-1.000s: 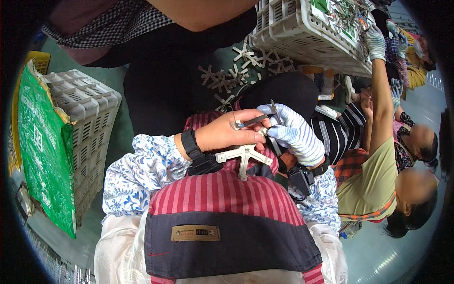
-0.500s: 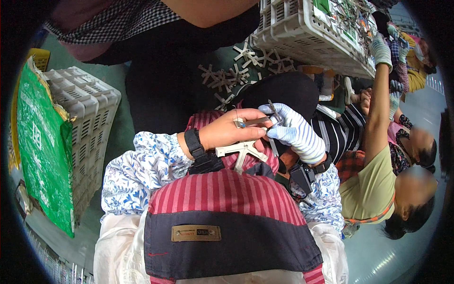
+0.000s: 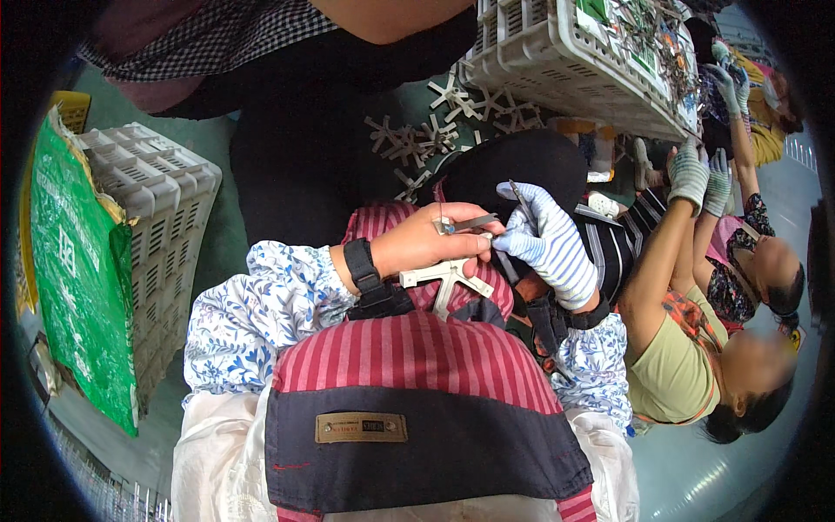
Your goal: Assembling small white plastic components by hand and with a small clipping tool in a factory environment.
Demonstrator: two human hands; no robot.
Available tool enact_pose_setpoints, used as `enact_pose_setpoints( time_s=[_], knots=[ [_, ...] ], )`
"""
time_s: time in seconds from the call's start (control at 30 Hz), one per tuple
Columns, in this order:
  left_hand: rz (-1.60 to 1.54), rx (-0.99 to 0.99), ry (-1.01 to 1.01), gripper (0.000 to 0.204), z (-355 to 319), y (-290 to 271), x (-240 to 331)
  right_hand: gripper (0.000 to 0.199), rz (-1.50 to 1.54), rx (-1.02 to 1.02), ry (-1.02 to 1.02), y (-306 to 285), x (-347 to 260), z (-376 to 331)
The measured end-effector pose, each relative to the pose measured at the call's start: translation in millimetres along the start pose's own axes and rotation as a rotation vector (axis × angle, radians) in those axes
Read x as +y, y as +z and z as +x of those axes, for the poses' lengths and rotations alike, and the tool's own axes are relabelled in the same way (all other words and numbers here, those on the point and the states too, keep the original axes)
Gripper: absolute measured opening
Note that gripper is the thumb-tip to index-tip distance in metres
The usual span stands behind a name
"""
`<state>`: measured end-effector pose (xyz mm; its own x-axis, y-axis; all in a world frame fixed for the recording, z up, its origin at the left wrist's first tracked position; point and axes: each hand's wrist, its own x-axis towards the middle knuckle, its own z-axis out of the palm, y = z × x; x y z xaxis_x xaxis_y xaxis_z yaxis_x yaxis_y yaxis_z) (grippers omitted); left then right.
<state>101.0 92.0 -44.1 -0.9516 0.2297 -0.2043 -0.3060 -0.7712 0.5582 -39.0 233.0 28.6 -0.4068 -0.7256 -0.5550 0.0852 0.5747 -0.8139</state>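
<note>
Seen from above, going left to right: a green bag [image 3: 74, 278] leans against a pale slotted crate [image 3: 161, 226] on the floor. A floral-sleeved forearm with a black wristband [image 3: 364, 266] crosses a red striped apron [image 3: 417, 348]. The bare left hand [image 3: 430, 244] curls inward, its grip closed on a flat metal cross-shaped piece [image 3: 445, 278] that hangs just below the fingers, with a small grey part [image 3: 465, 224] pinched above. The right hand [image 3: 548, 244], in a striped knit glove, bends toward it, touching, grip closed around a thin metal tool [image 3: 520, 198] pointing upward. Similar cross pieces [image 3: 417, 139] lie scattered beyond. Farther right, a second crate [image 3: 565, 61] and another person's gloved hands [image 3: 700, 170].
</note>
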Motion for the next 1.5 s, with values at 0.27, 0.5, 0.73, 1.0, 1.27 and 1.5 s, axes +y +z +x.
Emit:
enact_pose_setpoints(
  time_s=[0.27,0.5,0.73,1.0,1.27,1.5],
  knots=[
    [0.103,-0.008,0.039,0.029,-0.6,1.5,0.8,0.059,-0.018,-0.021,0.029,0.1,0.6,-1.8],
    [0.084,-0.049,0.05,0.031,-0.1,2.3,0.7,0.053,0.051,-0.046,0.043,1.0,0.2,1.6],
    [0.032,0.005,0.033,0.028,2.7,-0.1,-0.3,0.053,-0.093,-0.011,-0.049,4.0,12.5,2.4],
    [-0.006,0.016,-0.001,0.035,-0.6,4.8,1.9,0.032,-0.008,-0.077,0.086,-3.8,-11.1,0.6],
    [0.041,-0.002,0.0,0.029,-0.7,3.3,3.2,0.03,-0.164,-0.061,0.027,2.2,-19.1,-1.9],
    [0.075,-0.011,0.023,0.031,-0.2,2.2,1.5,0.035,-0.335,-0.049,0.003,2.2,-15.0,1.4]
  ],
)
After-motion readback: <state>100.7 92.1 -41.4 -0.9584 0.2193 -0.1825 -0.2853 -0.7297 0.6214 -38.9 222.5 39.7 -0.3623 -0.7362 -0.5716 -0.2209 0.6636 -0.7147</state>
